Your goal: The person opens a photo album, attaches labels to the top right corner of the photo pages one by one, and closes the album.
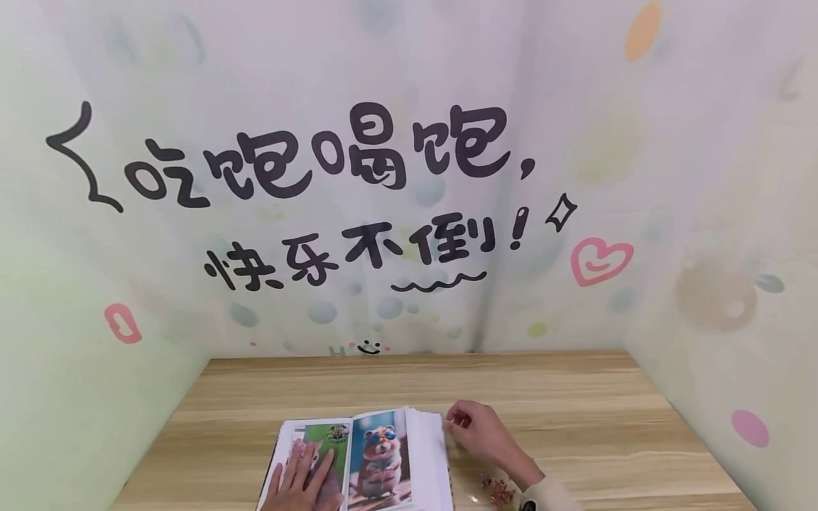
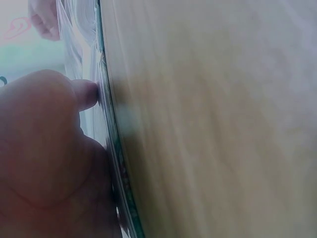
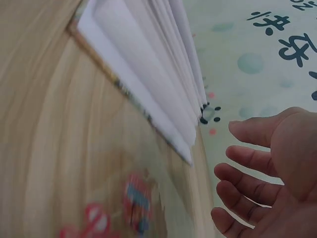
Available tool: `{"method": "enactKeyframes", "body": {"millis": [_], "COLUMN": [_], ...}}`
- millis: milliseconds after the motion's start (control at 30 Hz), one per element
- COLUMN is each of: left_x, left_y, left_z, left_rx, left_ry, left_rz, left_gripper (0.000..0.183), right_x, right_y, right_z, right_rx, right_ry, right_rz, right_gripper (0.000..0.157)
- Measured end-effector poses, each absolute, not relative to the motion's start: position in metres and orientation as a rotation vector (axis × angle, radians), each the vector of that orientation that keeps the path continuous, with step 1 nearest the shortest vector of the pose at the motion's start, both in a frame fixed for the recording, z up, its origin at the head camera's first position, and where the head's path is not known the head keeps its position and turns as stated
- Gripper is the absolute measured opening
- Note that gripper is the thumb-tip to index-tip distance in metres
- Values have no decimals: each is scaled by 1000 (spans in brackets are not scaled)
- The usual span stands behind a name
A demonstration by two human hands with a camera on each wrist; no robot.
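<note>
- Head view: looking down on a photo album lying opened on a wood-grain table, within easy reach of both hands.
- Resting the left hand palm down across the left page's green-backed animal picture, fingers straight and spread, gripping nothing; probably pressing lightly so as to hold that side flat.
- Showing uncovered, on the facing page, a picture of a furry, hamster-like animal in blue sunglasses.
- Hovering with the right hand just beside the album's right edge, fingers bending and apparently holding nothing; perhaps waiting there for nearness to the page edges.
- Leaving small reddish decorations lying on the table near the right wrist, seemingly set aside so as not to crowd the pages.
- Left wrist view: looking along the album's dark green edge, with the left palm filling one side and a digit touching the edge; not telling from here how the other fingers are lying.
- Right wrist view: facing white pages fanning apart at the album's corner, with right-hand fingers spreading loosely, clear of the paper, holding nothing.
- Blurring below, red and blue among the decorations; not telling whether stickers or charms.
</note>
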State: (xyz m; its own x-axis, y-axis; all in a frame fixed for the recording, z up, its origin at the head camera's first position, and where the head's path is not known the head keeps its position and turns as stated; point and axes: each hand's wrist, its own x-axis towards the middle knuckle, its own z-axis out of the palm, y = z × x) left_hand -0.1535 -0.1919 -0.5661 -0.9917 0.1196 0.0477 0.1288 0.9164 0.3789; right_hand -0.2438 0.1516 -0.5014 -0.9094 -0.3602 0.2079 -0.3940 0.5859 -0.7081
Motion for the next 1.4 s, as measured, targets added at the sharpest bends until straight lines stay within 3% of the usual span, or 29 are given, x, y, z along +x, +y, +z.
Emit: {"method": "enactKeyframes", "body": {"millis": [400, 700, 1133, 1400], "left_x": [-153, -150, -161, -166], "left_y": [-192, -193, -197, -198], "left_z": [-568, -564, -540, -530], "left_rx": [-200, -204, -222, -291], "left_ry": [-3033, -2998, -3198, -3223], "left_rz": [-573, -616, -638, -704], "left_gripper": [76, 76, 81, 80], "right_x": [-244, -247, -247, -245], "right_y": [212, 247, 258, 259], "right_z": [-503, -509, -510, -516], "right_rx": [507, 450, 632, 652], "right_ry": [-2802, -2877, -3023, -3010], "right_rz": [1074, 1090, 1185, 1221], "right_gripper": [6, 21, 55, 51]}}
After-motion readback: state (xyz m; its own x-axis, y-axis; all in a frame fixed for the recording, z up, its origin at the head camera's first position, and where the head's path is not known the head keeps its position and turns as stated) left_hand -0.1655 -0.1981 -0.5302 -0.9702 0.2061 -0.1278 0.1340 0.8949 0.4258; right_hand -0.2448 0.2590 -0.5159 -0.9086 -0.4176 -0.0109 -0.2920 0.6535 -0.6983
